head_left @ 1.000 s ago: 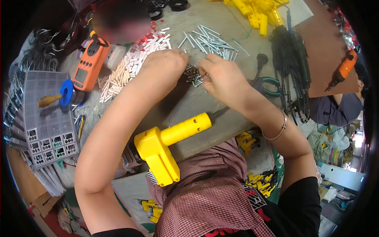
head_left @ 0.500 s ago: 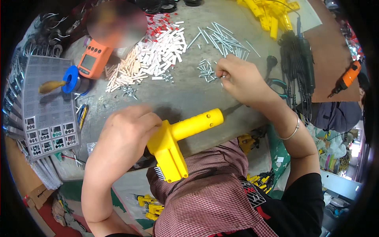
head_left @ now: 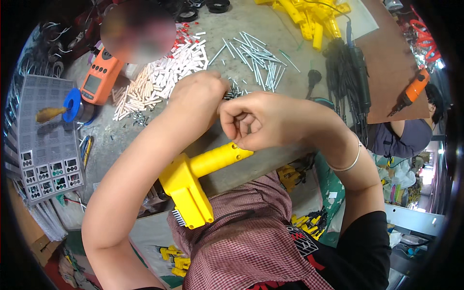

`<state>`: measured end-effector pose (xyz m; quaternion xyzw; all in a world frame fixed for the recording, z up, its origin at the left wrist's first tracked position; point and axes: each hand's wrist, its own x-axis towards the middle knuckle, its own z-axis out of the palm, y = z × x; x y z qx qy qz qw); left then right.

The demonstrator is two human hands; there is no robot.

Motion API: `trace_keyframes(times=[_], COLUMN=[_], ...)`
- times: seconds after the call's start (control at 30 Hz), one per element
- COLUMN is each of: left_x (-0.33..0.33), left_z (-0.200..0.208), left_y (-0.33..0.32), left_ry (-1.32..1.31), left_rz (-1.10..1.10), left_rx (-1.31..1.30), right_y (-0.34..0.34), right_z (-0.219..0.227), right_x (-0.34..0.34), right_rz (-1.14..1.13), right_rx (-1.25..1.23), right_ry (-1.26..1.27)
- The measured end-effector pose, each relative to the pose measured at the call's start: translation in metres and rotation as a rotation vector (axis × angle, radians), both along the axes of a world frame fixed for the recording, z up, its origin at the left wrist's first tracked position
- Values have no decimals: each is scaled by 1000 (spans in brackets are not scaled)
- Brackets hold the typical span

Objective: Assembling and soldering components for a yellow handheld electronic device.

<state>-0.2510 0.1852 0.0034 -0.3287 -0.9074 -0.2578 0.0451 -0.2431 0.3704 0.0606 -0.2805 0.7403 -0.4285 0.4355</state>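
Observation:
A yellow plastic tool housing [head_left: 187, 191] with a round handle [head_left: 220, 159] lies at the table's near edge, its block end over my lap. Metal pins [head_left: 178, 217] stick out in a row from that block. My right hand [head_left: 253, 121] is closed in a pinch at the screw hole near the handle's end; a small screw, mostly hidden, seems to be between the fingertips. My left hand [head_left: 200, 92] is curled beside the pile of short screws [head_left: 237, 89]. Its fingertips are hidden, so what it holds cannot be seen.
Beyond the hands lie white sleeves [head_left: 186, 63], beige pieces [head_left: 140, 92] and long screws [head_left: 256, 53]. An orange multimeter [head_left: 99, 77] and a solder spool [head_left: 79, 106] are left. Black cables [head_left: 345, 77], yellow housings [head_left: 304, 19] and an orange screwdriver [head_left: 413, 92] are right.
My right hand has come from the short screws down to the handle's end. My left hand has let go of the housing's block and moved up to the screw pile. The view has shifted slightly.

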Motion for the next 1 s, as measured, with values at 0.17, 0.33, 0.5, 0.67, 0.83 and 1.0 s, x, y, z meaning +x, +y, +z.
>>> trace_keyframes(times=[0.17,0.33,0.5,0.67,0.83,1.0], left_x=[-17,-16,9,95,174,194], left_z=[-13,-9,25,71,67,61], left_y=[3,-3,-30,-67,-72,-64], left_ry=[-63,-82,-35,-260,-479,-398], left_rz=[-60,-60,140,130,96,224], left_rx=[22,23,127,255,219,194], right_y=[-6,-10,-11,2,4,2], right_z=[-5,-4,-4,8,-10,-9], right_x=[-13,-10,-2,41,63,54], right_rz=[70,106,82,-1,24,46], right_rx=[44,65,94,70,10,62], right_ry=[14,86,204,426,868,902])
